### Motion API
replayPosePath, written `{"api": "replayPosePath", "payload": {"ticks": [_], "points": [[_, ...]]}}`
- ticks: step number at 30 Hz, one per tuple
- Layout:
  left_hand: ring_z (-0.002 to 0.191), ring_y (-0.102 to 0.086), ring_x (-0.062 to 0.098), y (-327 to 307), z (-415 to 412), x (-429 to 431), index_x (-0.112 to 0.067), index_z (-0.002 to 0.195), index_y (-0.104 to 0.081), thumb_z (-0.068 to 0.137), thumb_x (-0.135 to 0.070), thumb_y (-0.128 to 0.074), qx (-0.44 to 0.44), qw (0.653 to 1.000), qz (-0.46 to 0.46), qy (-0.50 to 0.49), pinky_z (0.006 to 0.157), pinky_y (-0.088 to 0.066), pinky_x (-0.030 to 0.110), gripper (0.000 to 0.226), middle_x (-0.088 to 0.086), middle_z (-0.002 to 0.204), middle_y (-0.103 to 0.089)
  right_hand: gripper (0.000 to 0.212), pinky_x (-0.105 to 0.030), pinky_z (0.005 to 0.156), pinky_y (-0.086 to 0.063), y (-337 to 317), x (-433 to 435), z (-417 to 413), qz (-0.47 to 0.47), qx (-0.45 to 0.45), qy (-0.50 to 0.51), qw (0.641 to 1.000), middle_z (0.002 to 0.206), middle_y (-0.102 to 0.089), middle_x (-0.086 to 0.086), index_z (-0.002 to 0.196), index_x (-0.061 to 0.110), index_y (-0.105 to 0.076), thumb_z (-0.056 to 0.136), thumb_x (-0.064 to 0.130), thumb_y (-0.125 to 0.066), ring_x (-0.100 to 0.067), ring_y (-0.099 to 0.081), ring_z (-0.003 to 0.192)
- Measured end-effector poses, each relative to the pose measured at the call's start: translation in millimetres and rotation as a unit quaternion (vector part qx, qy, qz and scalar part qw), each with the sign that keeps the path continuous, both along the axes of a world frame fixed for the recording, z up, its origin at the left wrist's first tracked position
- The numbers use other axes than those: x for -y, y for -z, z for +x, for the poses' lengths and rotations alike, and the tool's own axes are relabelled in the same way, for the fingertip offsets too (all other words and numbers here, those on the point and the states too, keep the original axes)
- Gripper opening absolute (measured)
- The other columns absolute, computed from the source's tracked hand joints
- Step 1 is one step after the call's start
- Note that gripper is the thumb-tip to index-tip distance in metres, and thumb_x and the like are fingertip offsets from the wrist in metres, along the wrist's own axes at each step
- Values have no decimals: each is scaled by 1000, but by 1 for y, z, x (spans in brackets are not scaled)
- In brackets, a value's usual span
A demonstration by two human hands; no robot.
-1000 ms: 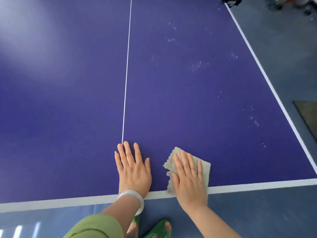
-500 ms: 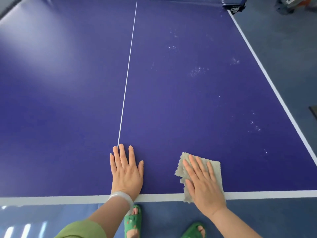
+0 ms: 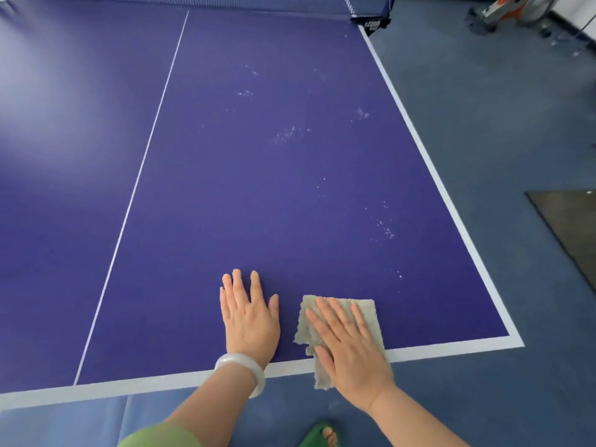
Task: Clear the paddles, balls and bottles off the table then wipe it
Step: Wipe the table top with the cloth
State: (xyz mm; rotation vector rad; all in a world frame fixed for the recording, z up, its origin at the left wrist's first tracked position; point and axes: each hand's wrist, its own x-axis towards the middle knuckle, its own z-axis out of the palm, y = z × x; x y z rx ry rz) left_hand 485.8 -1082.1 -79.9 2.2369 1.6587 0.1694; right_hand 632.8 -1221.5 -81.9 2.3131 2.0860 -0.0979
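Head view, lower centre: right hand (image 3: 350,346) flat, fingers straight, pressing cloth (image 3: 361,309), long axis crossing table (image 3: 290,188) edge; left hand (image 3: 250,317) flat, fingers spread.

A blue-grey floor (image 3: 483,130) spreads to the right, with a dark mat (image 3: 571,227) lying flat on it at the far side. At the top right stands an orange-and-grey machine (image 3: 512,9), perhaps an exercise bike. 1 green slipper (image 3: 317,435) shows at the bottom.
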Motion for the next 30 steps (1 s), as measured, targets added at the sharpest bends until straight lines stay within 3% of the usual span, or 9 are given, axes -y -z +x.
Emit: {"api": "replayPosePath", "payload": {"ticks": [2,8,10,14,18,21,25,27,30], "points": [[146,-19,43,10,14,6,-4,147,-38,96,-46,-24,-23,999,16,-17,120,-10,50,68,26,155,-27,56,-45,117,-14,4,19,50,3,21,28,999,164,-6,5,156,25,-13,103,41,-21,-17,-8,151],[146,-17,44,22,18,12,-2,149,-33,96,-45,-20,-76,994,61,-38,120,-10,53,70,28,154,-26,59,-49,121,-15,7,31,133,-1,-8,347,938,164,-3,1,154,26,3,98,44,6,-19,-4,151],[147,-16,42,24,19,12,-3,150,-32,96,-46,-19,-81,994,66,-40,120,-10,52,70,27,155,-25,59,-50,121,-13,5,14,102,7,-8,309,951,164,-3,-1,156,23,-4,100,41,-2,-20,-3,151],[148,-14,39,25,19,11,-5,151,-31,96,-47,-17,-86,992,79,-49,121,-7,50,70,24,157,-23,56,-50,118,-11,4,-7,41,1,-32,48,998,164,-8,0,156,21,-17,103,39,-24,-21,-5,151],[149,-12,37,26,20,11,-6,151,-30,96,-47,-18,-87,991,86,-55,122,-3,47,70,22,158,-22,55,-45,119,-9,4,-8,98,-2,-23,-60,998,163,-9,4,156,26,-18,103,39,-25,-18,-12,150],[149,-11,37,25,21,12,-6,151,-31,96,-47,-19,-92,990,88,-58,122,-1,45,69,22,158,-23,57,-44,120,-9,8,-15,179,-10,0,151,988,164,-4,5,156,27,-13,101,42,-11,-16,-7,151],[149,-12,36,24,21,11,-6,150,-32,96,-47,-20,-96,990,86,-61,122,2,43,69,22,158,-23,58,-50,121,-4,0,-33,186,-8,-56,423,905,164,3,-1,156,25,2,102,41,-10,-21,4,151],[149,-11,36,24,22,12,-6,151,-31,96,-47,-20,-99,990,86,-60,122,2,43,69,21,158,-22,58,-51,121,-3,2,-46,137,16,-49,375,925,164,3,-4,156,22,1,102,39,-10,-24,2,151],[150,-7,33,24,21,11,-9,152,-28,96,-49,-17,-100,990,78,-66,122,3,43,70,19,160,-19,57,-51,119,-10,6,-41,60,31,-57,115,991,163,-9,-4,156,21,-19,101,38,-23,-24,-11,150]]}}
